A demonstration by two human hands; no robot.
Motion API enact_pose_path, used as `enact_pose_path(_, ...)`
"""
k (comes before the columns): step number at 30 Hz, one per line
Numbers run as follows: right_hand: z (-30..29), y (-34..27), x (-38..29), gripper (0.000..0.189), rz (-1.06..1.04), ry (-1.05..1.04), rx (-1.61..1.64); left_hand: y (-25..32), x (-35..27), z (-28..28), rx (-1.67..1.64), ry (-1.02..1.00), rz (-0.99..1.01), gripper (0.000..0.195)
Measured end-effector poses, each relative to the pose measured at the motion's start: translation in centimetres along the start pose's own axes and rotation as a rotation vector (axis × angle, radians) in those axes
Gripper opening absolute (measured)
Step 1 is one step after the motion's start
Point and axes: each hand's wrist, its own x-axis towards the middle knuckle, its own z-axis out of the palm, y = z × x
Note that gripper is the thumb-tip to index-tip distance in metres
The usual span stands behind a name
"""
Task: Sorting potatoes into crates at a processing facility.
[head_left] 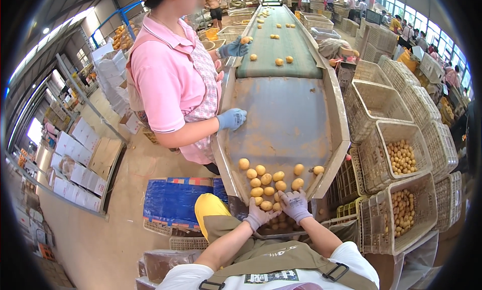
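Note:
Several potatoes (266,178) lie at the lower end of a metal chute (278,120), below a green conveyor belt (280,37) that carries more of them. My left hand (260,215), in a light glove, touches the lowest potatoes at the chute's mouth from the left. Beside it, my right hand (295,204), gloved too, rests with spread fingers against potatoes at the edge. Whether either hand grips one is hidden. More potatoes lie beneath my hands in a shadowed container whose kind is unclear.
At the chute's left stands a co-worker (169,75) in blue gloves, one glove holding potatoes over the belt. Plastic crates (395,211) with potatoes stand at the right. A blue-covered stack (177,199) is near my left knee. White cartons (81,158) sit far left.

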Motion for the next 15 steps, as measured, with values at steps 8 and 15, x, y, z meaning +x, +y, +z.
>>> enact_pose_path(8, 0.2, 0.0, 0.1, 0.031, 0.007, 0.024, -0.013, 0.0, 0.5, -0.3, -0.037, -0.019, -0.004, 0.090)
enact_pose_path(15, 0.1, -0.2, 0.0, 0.030, 0.015, 0.044, -0.011, 0.0, 0.9, -1.0, -0.038, -0.061, -0.015, 0.091)
